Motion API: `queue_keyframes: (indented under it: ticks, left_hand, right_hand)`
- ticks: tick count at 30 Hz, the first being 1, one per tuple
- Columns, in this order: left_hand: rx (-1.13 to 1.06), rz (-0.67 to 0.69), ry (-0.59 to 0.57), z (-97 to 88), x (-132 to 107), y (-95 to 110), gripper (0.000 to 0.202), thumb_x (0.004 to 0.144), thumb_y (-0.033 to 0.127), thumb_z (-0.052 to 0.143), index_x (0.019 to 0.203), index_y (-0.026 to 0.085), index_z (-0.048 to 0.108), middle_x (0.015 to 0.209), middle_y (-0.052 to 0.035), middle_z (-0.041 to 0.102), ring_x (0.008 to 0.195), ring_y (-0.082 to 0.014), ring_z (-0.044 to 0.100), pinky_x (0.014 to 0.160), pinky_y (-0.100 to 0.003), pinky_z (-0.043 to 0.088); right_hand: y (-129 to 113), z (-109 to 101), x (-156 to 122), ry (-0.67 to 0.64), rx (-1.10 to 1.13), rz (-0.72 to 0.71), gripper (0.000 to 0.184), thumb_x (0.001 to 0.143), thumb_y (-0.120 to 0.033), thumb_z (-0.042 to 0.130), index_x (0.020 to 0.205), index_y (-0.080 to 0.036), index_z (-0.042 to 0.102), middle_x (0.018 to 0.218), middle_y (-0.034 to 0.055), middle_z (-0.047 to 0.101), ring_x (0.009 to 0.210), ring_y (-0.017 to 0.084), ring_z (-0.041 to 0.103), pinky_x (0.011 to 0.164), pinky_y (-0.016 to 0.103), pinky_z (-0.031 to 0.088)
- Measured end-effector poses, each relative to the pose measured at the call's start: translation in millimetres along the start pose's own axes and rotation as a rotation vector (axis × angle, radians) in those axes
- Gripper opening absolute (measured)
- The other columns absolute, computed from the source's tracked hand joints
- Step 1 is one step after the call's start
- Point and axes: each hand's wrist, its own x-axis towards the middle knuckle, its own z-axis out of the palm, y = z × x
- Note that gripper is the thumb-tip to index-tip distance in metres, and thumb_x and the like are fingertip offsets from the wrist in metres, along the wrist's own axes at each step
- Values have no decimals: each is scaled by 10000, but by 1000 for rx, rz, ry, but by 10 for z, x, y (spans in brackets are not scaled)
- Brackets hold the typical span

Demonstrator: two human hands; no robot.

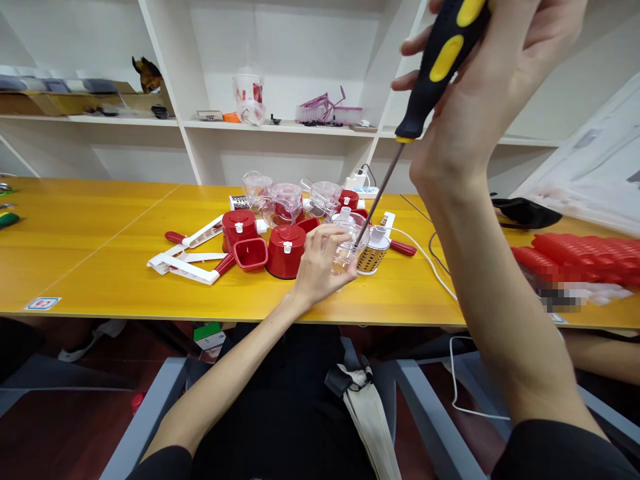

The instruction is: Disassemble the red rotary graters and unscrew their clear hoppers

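Note:
My right hand (480, 87) is raised near the top right and closed around the black and yellow handle of a screwdriver (440, 60). Its thin shaft slants down to the left, and the tip sits at a clear plastic part (347, 243). My left hand (320, 263) grips that clear part on the yellow table (100, 267). Right beside it stands a perforated metal drum with a white top (374, 253). Red housings (285, 250) and a red cup (251, 253) lie just left of my left hand.
White frames with red handles (187, 257) lie at the left of the pile. Clear containers (285, 200) stand behind it. A white cable (430, 263) runs over the table edge. Stacked red parts (575, 257) sit at the right. White shelves (275, 123) line the wall.

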Motion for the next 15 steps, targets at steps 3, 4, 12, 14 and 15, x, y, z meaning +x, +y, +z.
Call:
queue_keyframes:
  ticks: [3, 4, 12, 14, 15]
  left_hand:
    - [-6, 6, 7, 1, 1, 2, 392, 839, 264, 684, 1190, 221, 514, 1178, -78, 601, 1186, -247, 545, 1061, -433, 488]
    - [-7, 7, 8, 1, 1, 3, 394, 837, 262, 686, 1189, 220, 515, 1178, -78, 601, 1186, -247, 543, 1061, -431, 488]
    - [-4, 5, 4, 4, 1, -2, 395, 835, 262, 681, 1191, 220, 514, 1184, -83, 600, 1197, -252, 545, 1054, -439, 488]
    - [-3, 7, 3, 4, 2, -4, 398, 832, 259, 683, 1190, 215, 516, 1183, -88, 599, 1199, -254, 545, 1053, -439, 488]
    - [-3, 8, 4, 3, 3, -4, 399, 830, 259, 684, 1190, 212, 517, 1182, -90, 600, 1198, -255, 545, 1052, -438, 488]
  right_hand:
    - [-76, 4, -6, 35, -18, -45, 292, 796, -359, 652, 1012, -231, 502, 894, -76, 589, 660, 6, 573, 530, 167, 467]
    - [-103, 2, -12, 19, -49, -48, 305, 770, -349, 688, 987, -224, 513, 855, -78, 583, 642, -1, 547, 540, 168, 462]
    - [-105, 14, -48, 13, 40, -59, 91, 882, -289, 539, 943, -221, 550, 659, -95, 543, 543, 12, 561, 513, 162, 450]
    - [-88, 29, -45, 20, 75, -35, 108, 932, -263, 422, 940, -210, 516, 666, -94, 578, 525, 24, 570, 485, 164, 452]
    - [-81, 32, -41, 12, 97, -40, 140, 952, -252, 364, 935, -201, 494, 673, -86, 593, 514, 31, 567, 466, 169, 445]
